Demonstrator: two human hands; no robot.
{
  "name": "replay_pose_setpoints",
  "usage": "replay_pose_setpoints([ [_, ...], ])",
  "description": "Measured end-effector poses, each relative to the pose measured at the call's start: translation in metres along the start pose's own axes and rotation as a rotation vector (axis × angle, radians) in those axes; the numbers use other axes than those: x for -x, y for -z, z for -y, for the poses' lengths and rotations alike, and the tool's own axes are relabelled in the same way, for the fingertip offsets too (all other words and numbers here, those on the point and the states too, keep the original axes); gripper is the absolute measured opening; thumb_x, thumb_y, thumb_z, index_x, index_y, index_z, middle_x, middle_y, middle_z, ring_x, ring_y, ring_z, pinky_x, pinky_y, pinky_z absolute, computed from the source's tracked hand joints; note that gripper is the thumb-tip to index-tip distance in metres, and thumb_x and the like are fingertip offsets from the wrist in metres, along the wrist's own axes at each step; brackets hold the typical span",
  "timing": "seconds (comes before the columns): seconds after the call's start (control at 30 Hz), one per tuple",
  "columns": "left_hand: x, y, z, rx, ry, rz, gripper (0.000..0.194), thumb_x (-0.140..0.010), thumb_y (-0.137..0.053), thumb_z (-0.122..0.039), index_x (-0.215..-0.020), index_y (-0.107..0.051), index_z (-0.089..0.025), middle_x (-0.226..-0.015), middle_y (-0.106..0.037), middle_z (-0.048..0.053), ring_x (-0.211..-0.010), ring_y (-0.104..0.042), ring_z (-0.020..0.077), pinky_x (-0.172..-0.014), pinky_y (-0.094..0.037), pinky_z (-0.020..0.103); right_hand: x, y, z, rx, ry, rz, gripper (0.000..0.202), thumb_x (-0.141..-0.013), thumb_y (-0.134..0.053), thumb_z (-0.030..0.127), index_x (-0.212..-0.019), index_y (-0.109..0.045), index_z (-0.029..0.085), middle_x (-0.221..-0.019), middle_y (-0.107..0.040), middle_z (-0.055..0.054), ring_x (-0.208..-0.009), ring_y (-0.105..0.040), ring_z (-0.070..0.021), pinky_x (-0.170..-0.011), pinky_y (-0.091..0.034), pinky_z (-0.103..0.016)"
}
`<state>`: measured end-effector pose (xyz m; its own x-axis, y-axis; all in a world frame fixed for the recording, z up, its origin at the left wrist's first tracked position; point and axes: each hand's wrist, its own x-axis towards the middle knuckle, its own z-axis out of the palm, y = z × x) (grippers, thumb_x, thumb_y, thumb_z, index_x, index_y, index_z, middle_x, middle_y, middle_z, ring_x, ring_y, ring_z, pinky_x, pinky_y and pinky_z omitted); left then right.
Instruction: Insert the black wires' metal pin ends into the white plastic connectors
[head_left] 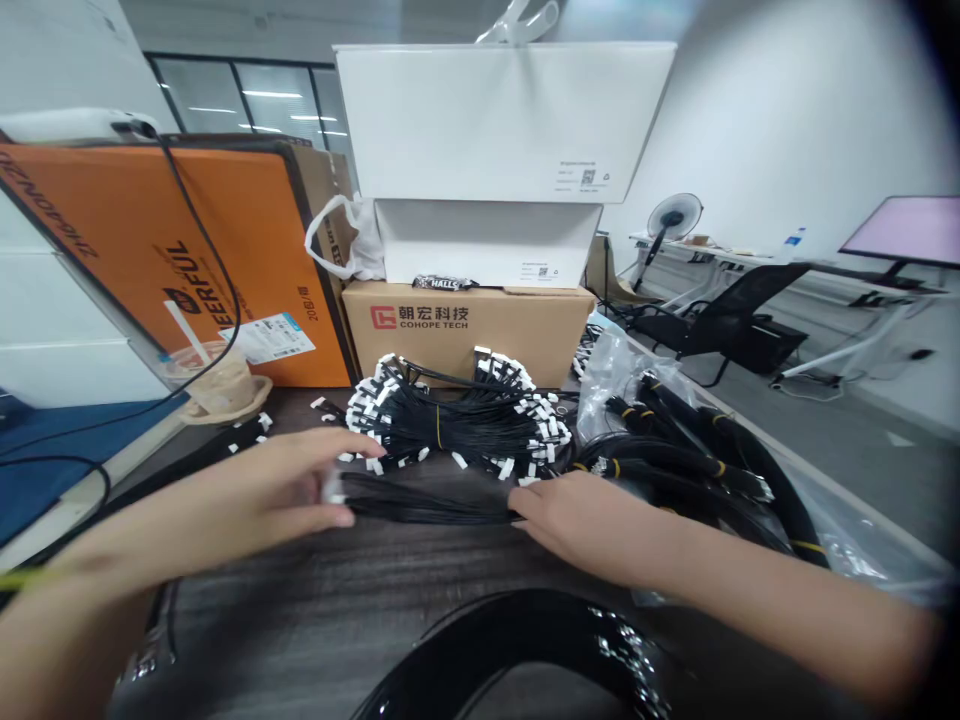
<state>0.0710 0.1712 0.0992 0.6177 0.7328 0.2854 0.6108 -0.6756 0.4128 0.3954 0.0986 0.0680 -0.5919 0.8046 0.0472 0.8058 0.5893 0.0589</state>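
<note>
A bundle of thin black cables (431, 500) lies across the dark table in front of me. My right hand (574, 515) is closed around its right end, fingers pressed together. At the left end, my left hand (304, 490) curves around the white connectors with thumb and fingers apart; the contact inside the palm is partly hidden and blurred. Just behind sits a larger heap of black cables (465, 425) with white connectors at both ends, tied in the middle with a yellow tie.
A cardboard box (480, 345) with white boxes (502, 125) on it stands behind. To its left are an orange carton (150, 250) and a drink cup (217, 375). Thick black cables (675, 465) on plastic lie right; a coiled cable bundle (510, 630) lies in front.
</note>
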Motion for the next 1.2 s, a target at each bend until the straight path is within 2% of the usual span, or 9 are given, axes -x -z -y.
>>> replay_pose_setpoints([
  [0.03, -0.012, -0.010, 0.002, -0.064, 0.012, 0.103, 0.040, -0.072, -0.064, -0.044, -0.109, -0.065, -0.029, -0.080, -0.071, 0.003, -0.066, -0.066, 0.0204, -0.060, -0.056, 0.032, 0.004, -0.006, -0.004, -0.009, -0.027, 0.012, 0.013, -0.088, -0.046, 0.017, -0.083, -0.058, 0.017, -0.070, -0.061, -0.002, -0.055, -0.053, -0.0121, -0.052, -0.033, -0.025],
  [0.2, -0.067, -0.043, 0.008, -0.172, -0.008, -0.031, 0.029, -0.084, -0.051, -0.040, -0.099, -0.065, -0.020, -0.098, -0.070, 0.008, -0.091, -0.064, 0.0242, -0.084, -0.049, 0.038, -0.009, 0.009, -0.032, -0.013, -0.222, -0.102, 0.023, -0.094, -0.035, 0.022, -0.095, -0.057, 0.015, -0.091, -0.061, -0.006, -0.081, -0.060, -0.0153, -0.069, -0.045, -0.027],
  [0.33, -0.107, -0.034, 0.005, -0.173, 0.055, -0.231, 0.030, -0.086, -0.043, -0.034, -0.102, -0.060, -0.015, -0.103, -0.066, 0.015, -0.097, -0.061, 0.0295, -0.088, -0.045, 0.046, -0.061, 0.023, -0.047, 0.065, -0.313, -0.168, 0.029, -0.092, -0.042, 0.035, -0.101, -0.057, 0.011, -0.113, -0.055, -0.012, -0.105, -0.053, -0.0200, -0.090, -0.044, -0.037],
  [0.43, -0.115, -0.019, 0.002, -0.145, 0.133, -0.392, 0.029, -0.087, -0.039, -0.032, -0.102, -0.056, -0.014, -0.097, -0.066, 0.014, -0.091, -0.062, 0.0278, -0.082, -0.048, 0.045, -0.099, 0.010, -0.054, 0.103, -0.337, -0.114, 0.034, -0.088, -0.053, 0.038, -0.112, -0.055, 0.014, -0.114, -0.057, -0.009, -0.100, -0.057, -0.0196, -0.085, -0.048, -0.041],
  [0.7, -0.035, -0.013, -0.004, -0.025, 0.195, -0.361, 0.025, -0.085, -0.050, -0.039, -0.098, -0.057, -0.018, -0.096, -0.066, 0.006, -0.086, -0.064, 0.0193, -0.078, -0.053, 0.032, -0.116, -0.012, -0.065, 0.074, -0.259, -0.087, 0.031, -0.088, -0.053, 0.034, -0.111, -0.056, 0.014, -0.113, -0.058, -0.009, -0.097, -0.058, -0.0181, -0.084, -0.049, -0.039],
  [0.87, -0.002, -0.004, 0.000, -0.020, 0.239, -0.373, 0.023, -0.085, -0.051, -0.038, -0.098, -0.058, -0.020, -0.097, -0.065, 0.006, -0.086, -0.063, 0.0206, -0.079, -0.051, 0.035, -0.104, 0.021, -0.078, 0.050, -0.308, -0.258, 0.023, -0.090, -0.049, 0.029, -0.103, -0.058, 0.013, -0.107, -0.060, -0.009, -0.096, -0.058, -0.0184, -0.081, -0.049, -0.038],
  [0.97, 0.010, -0.004, 0.001, 0.011, 0.219, -0.431, 0.025, -0.085, -0.053, -0.035, -0.106, -0.054, -0.021, -0.102, -0.064, 0.006, -0.088, -0.063, 0.0215, -0.081, -0.051, 0.036, -0.085, 0.052, -0.082, 0.031, -0.401, -0.371, 0.026, -0.095, -0.033, 0.026, -0.101, -0.054, 0.012, -0.082, -0.063, -0.009, -0.074, -0.061, -0.0192, -0.062, -0.047, -0.032],
  [1.1, 0.025, -0.012, 0.000, 0.054, 0.167, -0.568, 0.040, -0.085, -0.054, -0.025, -0.122, -0.040, -0.023, -0.110, -0.060, 0.008, -0.096, -0.062, 0.0236, -0.087, -0.050, 0.042, -0.056, 0.063, -0.053, -0.060, -0.385, -0.349, 0.028, -0.096, -0.027, 0.037, -0.095, -0.049, 0.018, -0.066, -0.059, -0.002, -0.057, -0.056, -0.0149, -0.050, -0.039, -0.026],
  [1.2, 0.034, -0.020, -0.001, 0.109, 0.141, -0.618, 0.041, -0.087, -0.049, -0.022, -0.126, -0.035, -0.025, -0.115, -0.057, 0.008, -0.105, -0.058, 0.0258, -0.089, -0.050, 0.043, -0.040, 0.027, -0.010, -0.115, -0.294, -0.117, 0.021, -0.093, -0.034, 0.029, -0.089, -0.051, 0.018, -0.060, -0.059, -0.002, -0.049, -0.055, -0.0137, -0.045, -0.033, -0.025],
])
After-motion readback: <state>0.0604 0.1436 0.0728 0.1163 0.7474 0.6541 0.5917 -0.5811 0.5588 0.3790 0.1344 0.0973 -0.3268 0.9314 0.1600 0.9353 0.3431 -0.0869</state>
